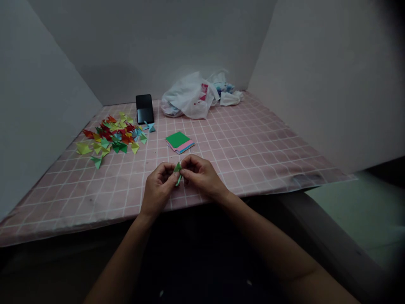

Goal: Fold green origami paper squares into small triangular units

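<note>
Near the table's front edge, my left hand (159, 184) and my right hand (202, 174) meet around a small piece of folded green paper (178, 167). Thumbs and fingers of both hands pinch it, and part of it is hidden behind them. Just beyond my hands lies a stack of square coloured paper (179, 140), with green on top and pink and blue edges showing below. Off to the left is a pile of folded paper figures (118, 133) in red, yellow, green, orange and blue.
A dark phone (144, 110) leans at the back, behind the pile. Crumpled white plastic bags (190, 95) rest by the rear wall. The table wears a pink checked cloth (253, 147), with pale panels on the left, back and right.
</note>
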A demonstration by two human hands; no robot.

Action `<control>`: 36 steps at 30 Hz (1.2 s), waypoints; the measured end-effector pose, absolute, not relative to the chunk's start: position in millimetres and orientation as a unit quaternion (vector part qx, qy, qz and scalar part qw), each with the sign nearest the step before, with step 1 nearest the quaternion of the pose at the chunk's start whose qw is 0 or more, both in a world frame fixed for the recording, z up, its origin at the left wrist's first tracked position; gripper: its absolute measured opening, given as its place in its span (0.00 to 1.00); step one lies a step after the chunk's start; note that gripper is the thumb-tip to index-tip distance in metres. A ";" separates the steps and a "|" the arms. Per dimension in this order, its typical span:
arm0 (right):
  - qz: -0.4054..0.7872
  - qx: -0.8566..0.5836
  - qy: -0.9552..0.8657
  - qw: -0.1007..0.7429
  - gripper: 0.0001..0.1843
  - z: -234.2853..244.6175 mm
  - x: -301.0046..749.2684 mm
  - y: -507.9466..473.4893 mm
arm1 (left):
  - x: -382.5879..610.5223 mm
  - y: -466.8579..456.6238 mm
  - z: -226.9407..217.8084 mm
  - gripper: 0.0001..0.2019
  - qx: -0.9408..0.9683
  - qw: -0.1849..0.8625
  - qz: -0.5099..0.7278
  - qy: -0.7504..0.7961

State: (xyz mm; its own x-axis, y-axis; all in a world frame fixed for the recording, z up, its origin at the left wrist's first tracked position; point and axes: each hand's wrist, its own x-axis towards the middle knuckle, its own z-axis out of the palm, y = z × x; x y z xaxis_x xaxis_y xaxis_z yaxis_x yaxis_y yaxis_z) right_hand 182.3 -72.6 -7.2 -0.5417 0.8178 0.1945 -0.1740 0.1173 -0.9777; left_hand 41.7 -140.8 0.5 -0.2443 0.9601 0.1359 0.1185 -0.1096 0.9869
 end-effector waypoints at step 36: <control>0.506 -0.275 -0.695 0.430 0.07 -4.8 184.6 -76.1 | 35.9 -138.9 -2.2 0.11 0.500 0.424 0.528 0.540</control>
State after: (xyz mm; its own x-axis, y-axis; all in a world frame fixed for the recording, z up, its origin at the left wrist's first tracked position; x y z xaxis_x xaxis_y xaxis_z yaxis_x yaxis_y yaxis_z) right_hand 184.6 -76.1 -4.8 -0.4779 0.8183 0.3195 -0.0533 0.3360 -0.9403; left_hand 35.9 -138.9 -2.2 -0.1409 0.9876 0.0697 0.0930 -0.0568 0.9940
